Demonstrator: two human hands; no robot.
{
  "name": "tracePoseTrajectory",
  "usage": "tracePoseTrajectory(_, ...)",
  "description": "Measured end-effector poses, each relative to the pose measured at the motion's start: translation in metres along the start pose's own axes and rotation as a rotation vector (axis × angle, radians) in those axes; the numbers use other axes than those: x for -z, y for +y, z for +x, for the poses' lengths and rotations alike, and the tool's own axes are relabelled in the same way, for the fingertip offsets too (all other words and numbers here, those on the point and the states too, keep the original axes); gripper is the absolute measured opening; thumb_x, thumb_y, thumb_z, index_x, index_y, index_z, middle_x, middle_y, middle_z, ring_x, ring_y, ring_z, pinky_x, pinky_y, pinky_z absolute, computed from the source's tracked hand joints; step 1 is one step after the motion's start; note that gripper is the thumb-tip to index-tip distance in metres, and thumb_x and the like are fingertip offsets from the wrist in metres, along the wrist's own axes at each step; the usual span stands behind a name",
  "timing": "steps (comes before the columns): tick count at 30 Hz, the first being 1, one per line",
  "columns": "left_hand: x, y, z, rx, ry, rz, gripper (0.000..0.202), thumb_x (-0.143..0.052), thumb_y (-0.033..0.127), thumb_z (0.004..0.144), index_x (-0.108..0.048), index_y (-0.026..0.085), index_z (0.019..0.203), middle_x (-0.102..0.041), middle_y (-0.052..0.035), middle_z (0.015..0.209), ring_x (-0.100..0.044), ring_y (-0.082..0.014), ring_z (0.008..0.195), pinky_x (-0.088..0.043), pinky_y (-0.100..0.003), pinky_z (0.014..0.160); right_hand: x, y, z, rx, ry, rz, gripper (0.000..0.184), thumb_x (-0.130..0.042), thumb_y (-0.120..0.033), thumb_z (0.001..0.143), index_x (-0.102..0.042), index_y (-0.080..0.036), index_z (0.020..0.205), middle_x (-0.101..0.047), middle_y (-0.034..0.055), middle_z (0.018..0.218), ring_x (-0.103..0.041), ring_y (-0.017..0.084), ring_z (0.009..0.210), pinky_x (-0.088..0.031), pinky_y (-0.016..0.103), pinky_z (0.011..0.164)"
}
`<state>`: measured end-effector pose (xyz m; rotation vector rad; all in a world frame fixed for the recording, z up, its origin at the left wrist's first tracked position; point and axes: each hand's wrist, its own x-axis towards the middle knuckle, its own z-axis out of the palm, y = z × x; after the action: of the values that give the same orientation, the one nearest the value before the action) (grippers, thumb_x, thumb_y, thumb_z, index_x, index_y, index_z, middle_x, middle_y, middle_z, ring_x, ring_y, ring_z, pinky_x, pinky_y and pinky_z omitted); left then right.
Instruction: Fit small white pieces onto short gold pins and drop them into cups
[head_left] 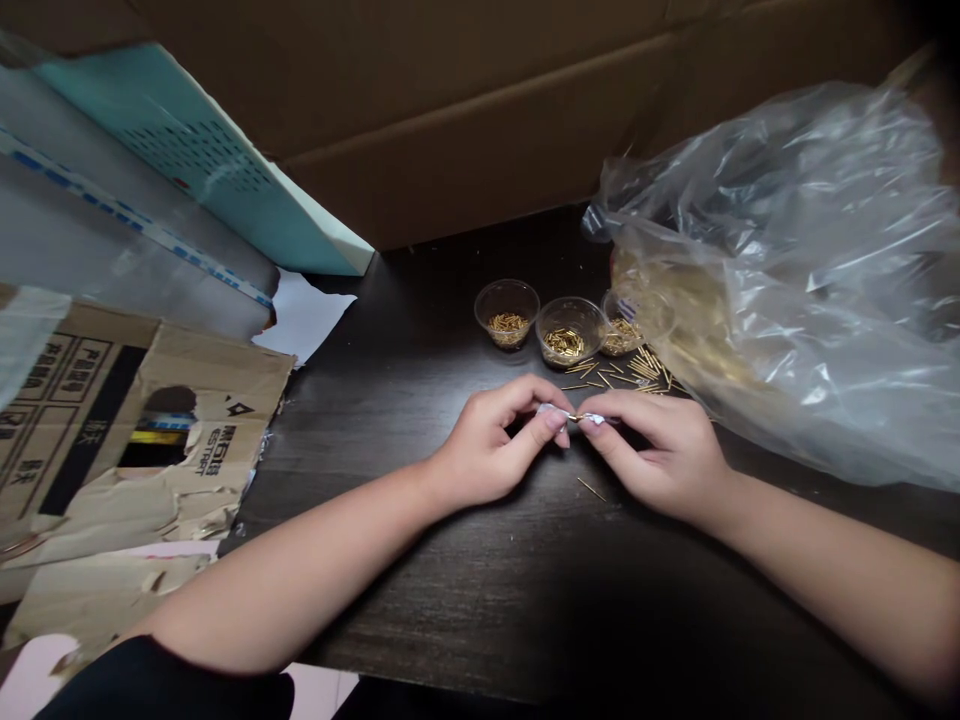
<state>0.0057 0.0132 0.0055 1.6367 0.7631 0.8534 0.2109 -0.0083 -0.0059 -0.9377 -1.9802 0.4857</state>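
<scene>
- Leftmost, a torn carton (112,420) lay at the edge of the surface (420,330), well apart from the work.
- The left hand (487,450) was closed in a pinch, its taped fingertips (553,412) gripping the left end of a pin (576,417).
- Three cups (570,330) of similar pins stood in a row behind the hands.
- The pin was held just above the surface, between both hands and in front of the cups. Its long axis ran roughly level, left to right, one end toward each hand. Which end was the head was too small to tell.
- A stray pin (591,489) lay on the surface beside the right hand.
- The right hand (667,450) was closed likewise, pinching the pin's right end.
- Light, even pressure from both pinches, kept in line with that axis, probably suited so thin a piece, which might bend or slip.
- A bag (795,280) slumped at the right, touching the loose pins (637,370).
</scene>
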Motion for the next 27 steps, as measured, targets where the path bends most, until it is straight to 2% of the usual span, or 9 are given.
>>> tracePoseTrajectory(14, 0.0002, -0.0008, 0.0003, -0.030, 0.009, 0.025, 0.014, -0.058, 0.027, 0.099, -0.062, 0.014, 0.098, -0.070, -0.0033, 0.075, -0.065, -0.0102, 0.069, -0.052, -0.021, 0.065, 0.0005, 0.0005, -0.0009, 0.022, -0.013, 0.006, 0.012, -0.062, -0.013, 0.093, -0.067, -0.022, 0.098, -0.076, 0.0023, 0.085, -0.071, 0.014, 0.070, -0.058, 0.025, 0.064)
tracePoseTrajectory(27, 0.0005, -0.0046, -0.0014, -0.036, 0.006, 0.058, 0.012, -0.058, 0.024, 0.098, -0.062, 0.014, 0.100, -0.071, -0.0040, 0.078, -0.067, -0.0109, 0.071, -0.053, -0.021, 0.067, 0.0001, -0.0007, 0.0005, 0.013, 0.026, -0.024, 0.011, -0.062, -0.014, 0.092, -0.067, -0.023, 0.095, -0.076, 0.0013, 0.082, -0.071, 0.015, 0.067, -0.058, 0.025, 0.062)
